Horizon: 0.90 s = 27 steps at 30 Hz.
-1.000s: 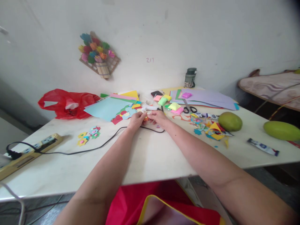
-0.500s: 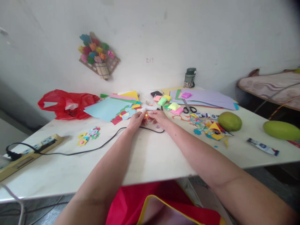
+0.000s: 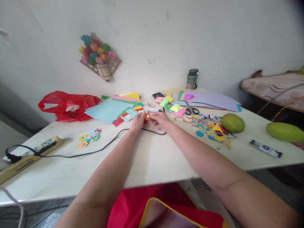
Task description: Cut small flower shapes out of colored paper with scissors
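An orange paper flower [image 3: 148, 116] with a yellow centre is held between my two hands, above the middle of the white table. My left hand [image 3: 138, 121] grips its left side, fingers closed. On the other side my right hand [image 3: 160, 118] pinches the flower's edge. Just behind them lies a white glue gun [image 3: 152, 109], partly covered by my fingers; a black cord [image 3: 114, 140] runs on the table in front of my hands. Finished-looking paper flowers [image 3: 90, 137] with pink centres lie to the left. Cut paper shapes [image 3: 124, 116] rest beside my left hand.
A power strip [image 3: 30, 158] sits at the left edge, a red plastic bag [image 3: 68, 106] behind it. Coloured clay packs [image 3: 164, 102], scissors [image 3: 192, 111], paper scraps [image 3: 215, 132], a green mango [image 3: 232, 123] and stacked paper sheets [image 3: 211, 98] occupy the right side.
My left fingers have shifted very slightly on the orange paper flower, showing a little more of it. Everything else stays as it was.
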Each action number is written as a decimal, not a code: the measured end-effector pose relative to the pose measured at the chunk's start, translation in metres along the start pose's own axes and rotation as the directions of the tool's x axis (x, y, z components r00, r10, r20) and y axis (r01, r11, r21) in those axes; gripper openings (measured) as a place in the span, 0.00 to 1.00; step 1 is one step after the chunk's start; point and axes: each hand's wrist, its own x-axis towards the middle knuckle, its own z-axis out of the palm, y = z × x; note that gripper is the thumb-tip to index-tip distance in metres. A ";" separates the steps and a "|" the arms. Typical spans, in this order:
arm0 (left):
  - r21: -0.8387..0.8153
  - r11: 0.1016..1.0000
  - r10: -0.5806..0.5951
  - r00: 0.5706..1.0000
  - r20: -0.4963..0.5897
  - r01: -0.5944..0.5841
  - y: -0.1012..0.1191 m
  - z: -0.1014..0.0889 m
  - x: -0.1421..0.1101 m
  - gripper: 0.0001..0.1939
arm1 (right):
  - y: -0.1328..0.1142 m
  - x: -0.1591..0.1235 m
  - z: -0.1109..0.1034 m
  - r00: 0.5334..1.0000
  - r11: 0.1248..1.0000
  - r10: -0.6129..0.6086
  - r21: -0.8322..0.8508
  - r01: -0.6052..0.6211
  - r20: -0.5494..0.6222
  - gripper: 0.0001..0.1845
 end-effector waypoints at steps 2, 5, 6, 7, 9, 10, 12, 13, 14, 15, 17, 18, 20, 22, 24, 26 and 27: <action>0.002 1.000 -0.004 1.000 -0.004 0.004 0.000 0.000 0.000 0.23 | 0.001 0.002 0.000 1.000 1.000 -0.007 -0.004 0.007 0.005 0.08; 0.028 1.000 -0.009 1.000 -0.008 0.009 -0.004 0.000 0.002 0.21 | 0.001 0.002 -0.001 1.000 1.000 -0.012 -0.003 0.012 0.008 0.08; 0.043 0.999 -0.006 1.000 -0.008 0.007 -0.005 0.000 0.004 0.20 | 0.000 0.001 0.000 1.000 1.000 -0.010 -0.003 0.010 0.006 0.08; 0.058 0.998 -0.002 1.000 -0.009 0.002 -0.006 0.001 0.005 0.20 | -0.001 0.000 0.000 1.000 1.000 -0.003 -0.005 0.003 0.002 0.08; 0.096 0.995 0.017 0.999 -0.029 -0.014 -0.007 0.001 0.007 0.18 | -0.003 -0.002 0.000 1.000 1.000 0.017 -0.014 -0.017 -0.008 0.08; 0.118 0.993 0.030 0.999 -0.046 -0.025 -0.007 0.002 0.007 0.18 | -0.004 -0.003 0.000 1.000 0.999 0.026 -0.019 -0.026 -0.010 0.09; 0.174 0.984 0.062 0.994 -0.091 -0.045 -0.004 0.003 0.006 0.18 | -0.005 -0.004 0.001 1.000 0.999 0.028 -0.022 -0.028 -0.009 0.09; 0.188 0.981 0.069 0.993 -0.098 -0.050 -0.002 0.004 0.005 0.18 | -0.004 -0.004 0.001 1.000 1.000 0.019 -0.015 -0.019 -0.009 0.09; 0.187 0.981 0.069 0.992 -0.103 -0.049 0.000 0.005 0.004 0.18 | -0.004 -0.003 0.000 1.000 1.000 0.007 -0.006 -0.007 -0.008 0.09; 0.170 0.984 0.066 0.992 -0.105 -0.048 0.002 0.005 0.002 0.19 | -0.003 -0.002 0.000 1.000 1.000 -0.004 0.002 0.004 -0.007 0.09; 0.129 0.990 0.067 0.993 -0.101 -0.054 0.004 0.005 0.000 0.19 | -0.001 -0.001 0.000 1.000 1.000 -0.016 0.007 0.016 0.000 0.09; 0.112 0.993 0.054 0.994 -0.092 -0.043 0.005 0.005 0.000 0.20 | -0.001 -0.001 0.000 1.000 1.000 -0.017 0.002 0.017 0.007 0.09; 0.096 0.995 0.023 0.997 -0.070 -0.017 0.004 0.005 -0.001 0.19 | -0.001 -0.001 -0.001 0.999 1.000 -0.018 -0.013 0.018 0.026 0.09; 0.097 0.995 0.000 0.999 -0.054 0.005 0.003 0.004 0.000 0.19 | -0.002 -0.001 -0.001 0.999 0.999 -0.021 -0.025 0.022 0.050 0.10; 0.100 0.995 -0.010 0.999 -0.049 0.015 0.003 0.004 0.000 0.19 | -0.003 -0.002 -0.001 0.997 0.999 -0.029 -0.036 0.032 0.067 0.10; 0.089 0.996 -0.017 0.999 -0.032 0.020 0.004 0.003 -0.001 0.19 | -0.003 -0.002 0.000 0.996 0.998 -0.040 -0.047 0.043 0.074 0.10; 0.082 0.996 -0.018 1.000 -0.021 0.020 0.004 0.003 -0.001 0.19 | -0.002 -0.001 0.000 0.996 0.998 -0.044 -0.052 0.048 0.075 0.10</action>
